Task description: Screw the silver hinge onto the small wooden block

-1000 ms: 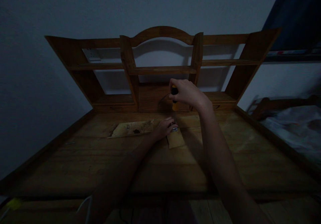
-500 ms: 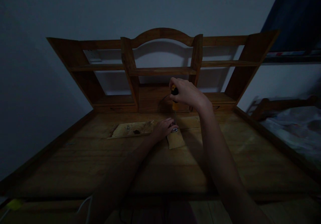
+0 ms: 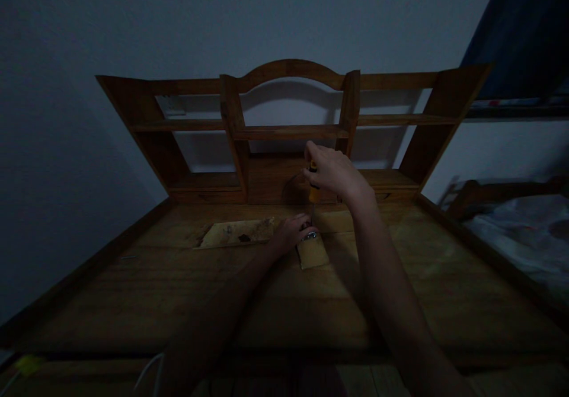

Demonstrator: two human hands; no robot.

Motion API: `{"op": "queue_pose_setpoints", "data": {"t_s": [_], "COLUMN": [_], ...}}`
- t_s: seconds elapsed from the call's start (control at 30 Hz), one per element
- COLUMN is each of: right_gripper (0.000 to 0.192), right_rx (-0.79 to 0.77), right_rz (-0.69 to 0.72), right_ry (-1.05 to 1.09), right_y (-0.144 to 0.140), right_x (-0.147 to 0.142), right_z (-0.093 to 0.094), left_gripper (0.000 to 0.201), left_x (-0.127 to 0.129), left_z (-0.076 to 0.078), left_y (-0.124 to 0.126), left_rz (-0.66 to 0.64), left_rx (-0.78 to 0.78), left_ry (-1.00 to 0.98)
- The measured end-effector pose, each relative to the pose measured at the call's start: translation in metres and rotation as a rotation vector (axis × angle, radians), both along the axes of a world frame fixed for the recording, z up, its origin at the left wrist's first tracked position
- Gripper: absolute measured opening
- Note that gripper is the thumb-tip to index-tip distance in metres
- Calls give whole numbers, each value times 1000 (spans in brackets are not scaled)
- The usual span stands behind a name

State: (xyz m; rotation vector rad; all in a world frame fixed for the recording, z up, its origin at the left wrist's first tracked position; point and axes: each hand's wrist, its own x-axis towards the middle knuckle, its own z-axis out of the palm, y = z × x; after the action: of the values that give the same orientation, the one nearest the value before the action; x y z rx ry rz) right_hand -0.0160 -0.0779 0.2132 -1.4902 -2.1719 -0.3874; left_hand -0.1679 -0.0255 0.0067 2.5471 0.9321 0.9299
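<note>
My right hand (image 3: 335, 173) is closed round the handle of a yellow-and-black screwdriver (image 3: 315, 194), held upright with its shaft pointing down. Below it, my left hand (image 3: 291, 233) presses a small shiny metal piece (image 3: 310, 235) onto a short wooden board (image 3: 313, 255), fingers bent around it. The screwdriver's tip meets the spot beside my left fingers; whether a screw sits under it is too dark to tell. The board lies flat on the wooden desk (image 3: 178, 290).
A rough, broken strip of wood (image 3: 235, 231) lies left of my left hand. Another flat piece of wood (image 3: 336, 221) is to the right. A thin metal object (image 3: 128, 258) rests farther left. Behind stands a wooden shelf unit (image 3: 291, 131) against the wall.
The view has shifted slightly, so everything sits a little lower. Both hands keep their places, with the screwdriver still upright over the metal piece.
</note>
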Motion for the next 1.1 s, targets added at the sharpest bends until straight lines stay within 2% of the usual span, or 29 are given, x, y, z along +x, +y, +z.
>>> {"op": "queue_pose_setpoints", "data": {"t_s": [0.3, 0.4, 0.53, 0.67, 0.8, 0.9, 1.0, 1.1], "right_gripper": [27, 27, 28, 27, 23, 18, 24, 29], "right_rx": [-49, -43, -34, -40, -70, -79, -106, -104], "right_rz": [85, 87, 80, 46, -48, -11, 8, -54], "right_ry": [41, 47, 62, 74, 45, 31, 25, 16], "right_y": [-1, 1, 4, 4, 4, 4, 2, -1], "right_x": [2, 4, 6, 9, 12, 13, 11, 7], "right_z": [2, 1, 1, 0, -1, 0, 0, 1], "left_gripper": [26, 24, 21, 19, 17, 19, 19, 18], "left_x": [-1, -2, -5, -7, -6, -6, -6, -6], "left_z": [-1, 1, 3, 6, 5, 4, 4, 5], "left_y": [5, 6, 7, 7, 8, 9, 9, 10], "left_rz": [-35, -54, -145, -198, -169, -143, -141, -119], "left_rx": [-57, -163, -320, -390, -396, -383, -369, -338], "left_ry": [-110, -158, -211, -228, -231, -230, -210, -201]}}
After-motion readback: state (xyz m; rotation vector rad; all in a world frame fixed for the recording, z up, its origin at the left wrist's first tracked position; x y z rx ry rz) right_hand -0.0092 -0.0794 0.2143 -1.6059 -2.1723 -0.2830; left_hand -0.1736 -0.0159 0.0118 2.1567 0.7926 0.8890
